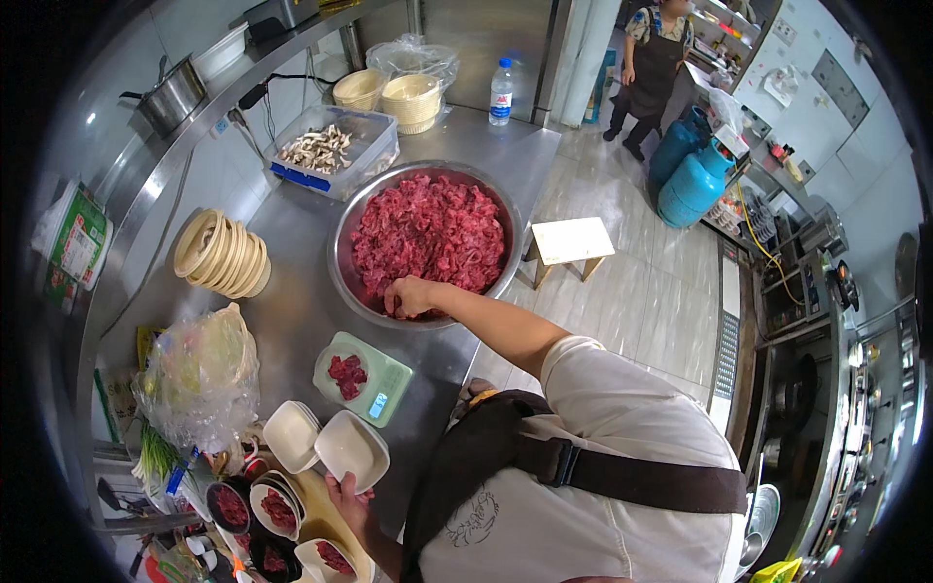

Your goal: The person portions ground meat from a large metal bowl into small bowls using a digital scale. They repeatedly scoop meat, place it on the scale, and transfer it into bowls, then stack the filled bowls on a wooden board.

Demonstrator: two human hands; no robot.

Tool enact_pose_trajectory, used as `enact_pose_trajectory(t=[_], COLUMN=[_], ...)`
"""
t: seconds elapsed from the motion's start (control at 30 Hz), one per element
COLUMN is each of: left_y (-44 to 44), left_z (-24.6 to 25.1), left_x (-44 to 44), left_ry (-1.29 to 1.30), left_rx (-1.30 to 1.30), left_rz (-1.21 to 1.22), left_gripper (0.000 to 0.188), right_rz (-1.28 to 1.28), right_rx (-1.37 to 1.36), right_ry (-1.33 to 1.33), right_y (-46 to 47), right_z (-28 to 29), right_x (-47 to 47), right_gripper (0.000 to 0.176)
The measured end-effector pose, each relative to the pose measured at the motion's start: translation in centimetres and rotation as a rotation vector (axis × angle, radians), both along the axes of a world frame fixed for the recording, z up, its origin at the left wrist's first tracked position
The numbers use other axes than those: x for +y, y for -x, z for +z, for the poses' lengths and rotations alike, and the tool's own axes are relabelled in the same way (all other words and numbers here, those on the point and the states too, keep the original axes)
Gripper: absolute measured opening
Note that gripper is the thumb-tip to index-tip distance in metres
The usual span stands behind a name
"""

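Observation:
A wide stainless steel basin heaped with sliced raw red meat stands on the steel counter. At its near side, my right hand has its fingers curled into the meat, the fingertips hidden. My left hand grips the edge of a white square bowl. Between the basin and that bowl lies a pale green digital scale with its display lit. A small pile of meat rests on the scale. More white bowls are stacked just left of the held one.
Filled bowls of meat crowd the lower left. A plastic bag, stacked baskets and a tub of sliced mushrooms line the wall side. A water bottle, stool, gas cylinders and another person are farther off.

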State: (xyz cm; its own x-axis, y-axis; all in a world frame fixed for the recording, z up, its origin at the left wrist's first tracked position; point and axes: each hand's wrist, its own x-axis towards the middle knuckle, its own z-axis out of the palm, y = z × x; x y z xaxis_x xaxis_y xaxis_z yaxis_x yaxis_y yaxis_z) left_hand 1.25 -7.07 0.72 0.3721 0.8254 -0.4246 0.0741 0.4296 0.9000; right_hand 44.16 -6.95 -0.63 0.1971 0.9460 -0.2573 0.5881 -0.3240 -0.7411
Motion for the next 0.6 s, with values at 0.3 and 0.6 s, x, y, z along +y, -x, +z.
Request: enact_pose_trajectory(t=[0.3, 0.6], left_y=[-0.5, -0.9], left_z=[-1.0, -1.1], left_x=[-0.9, -1.1], left_ry=[0.004, -0.035], left_rx=[-0.028, -0.069], left_rz=[0.025, -0.009], left_gripper=[0.034, 0.033], right_rz=[0.008, -0.035], right_rx=[-0.004, 0.447], right_ry=[0.108, 0.024], right_y=[0.3, 0.2], right_z=[3.9, 4.2], right_x=[-2.7, -3.8], right_gripper=[0.025, 0.024])
